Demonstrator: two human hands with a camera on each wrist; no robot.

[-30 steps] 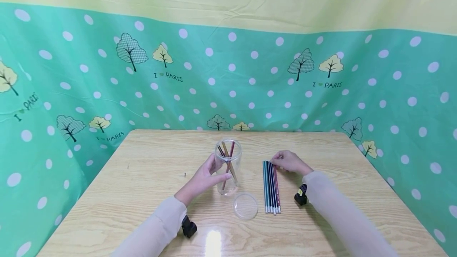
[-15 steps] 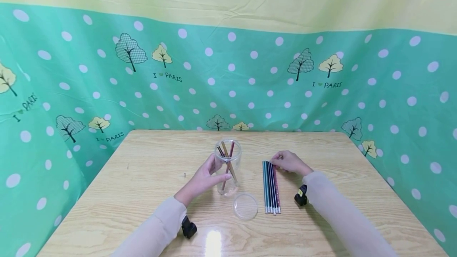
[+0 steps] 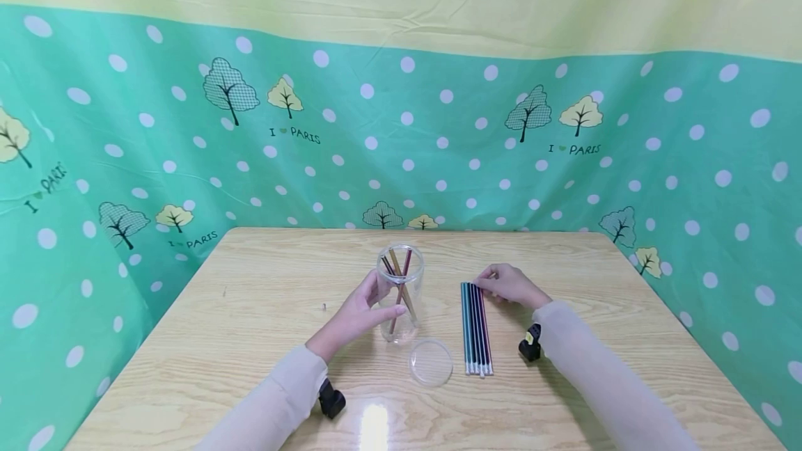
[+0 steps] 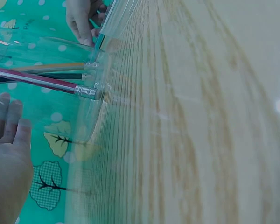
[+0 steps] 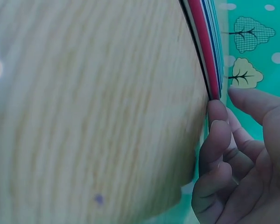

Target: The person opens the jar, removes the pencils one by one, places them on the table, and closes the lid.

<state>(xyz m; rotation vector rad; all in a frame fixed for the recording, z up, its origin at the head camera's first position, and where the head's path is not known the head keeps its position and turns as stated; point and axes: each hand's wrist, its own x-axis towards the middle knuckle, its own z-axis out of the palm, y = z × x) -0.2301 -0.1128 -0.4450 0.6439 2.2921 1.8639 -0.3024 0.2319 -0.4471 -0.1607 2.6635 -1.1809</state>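
My left hand steadies a clear jar upright, thumb across the near side and fingers around the far left side. Several pencils lean inside the jar; their metal ferrules show at its bottom in the left wrist view. To the right, a row of pencils lies side by side, teal, dark and red, eraser ends toward me. My right hand pinches the far end of the red pencil at the row's right edge. Its fingertips partly cover that end in the head view.
A clear round lid lies flat between the jar and the pencil row. A tiny object sits left of the jar on the wooden table. A green and yellow curtain hangs behind the table.
The right wrist has shifted very slightly to the right, and the red pencil looks slimmer beside the row. The left hand and jar have stayed in place.
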